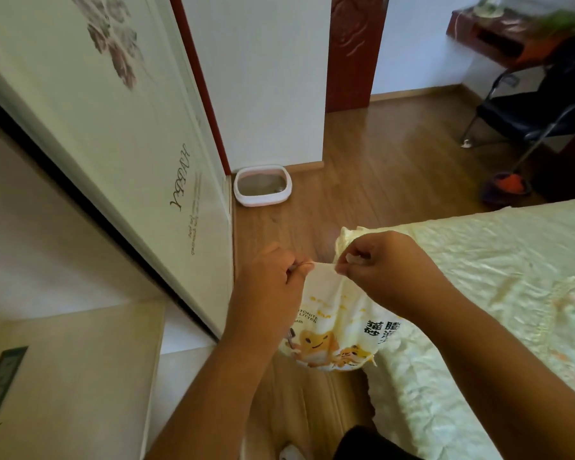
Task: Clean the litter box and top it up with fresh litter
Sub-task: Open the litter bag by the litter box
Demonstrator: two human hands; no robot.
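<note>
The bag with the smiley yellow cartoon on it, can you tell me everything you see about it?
The litter bag is soft, crinkly white and yellow plastic, printed with a smiling yellow cartoon, orange shapes, black Chinese characters and the word "LITTER". It is held upright in the air beside the bed, above the wooden floor. The left hand and right hand each pinch its top edge, stretching it taut between them.
</note>
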